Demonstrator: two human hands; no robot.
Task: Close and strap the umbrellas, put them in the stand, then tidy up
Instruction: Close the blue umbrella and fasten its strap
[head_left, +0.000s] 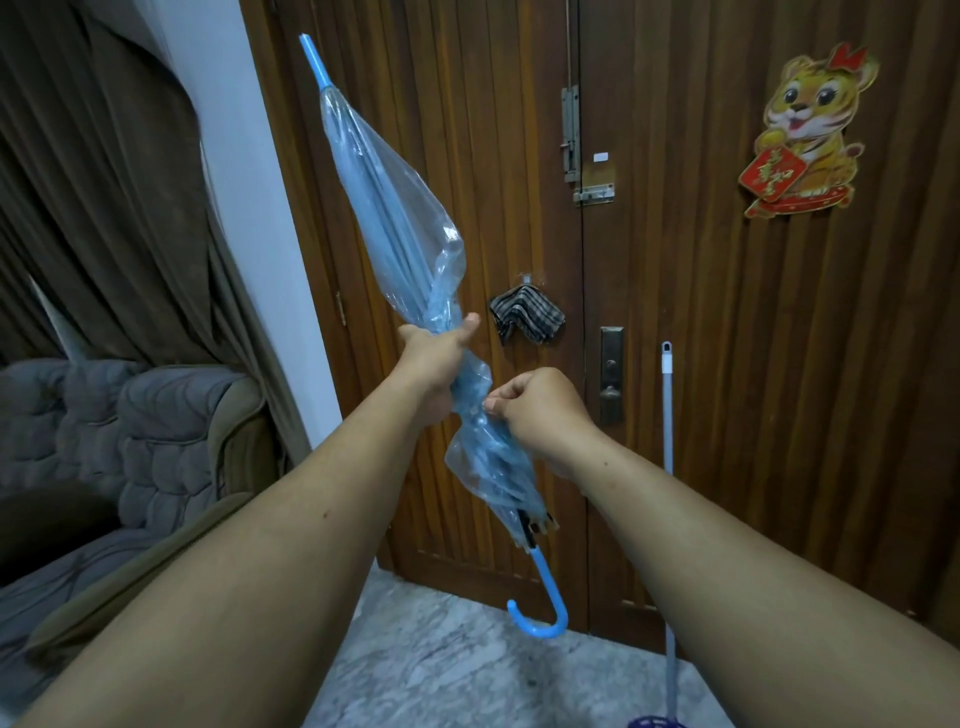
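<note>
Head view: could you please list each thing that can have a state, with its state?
Umbrella: closed, canopy loosely gathered, tip up, hook handle down.
Left hand: gripping the umbrella's middle.
Right hand: pinching the canopy below.
Door: shut.
Checked cloth: hanging on the door.

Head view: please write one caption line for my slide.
Both hands, left and right, wrap a closed blue umbrella.

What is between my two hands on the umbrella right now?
In the head view, a short twisted stretch of the umbrella's clear blue canopy runs between the left hand and right hand, nothing else.
</note>
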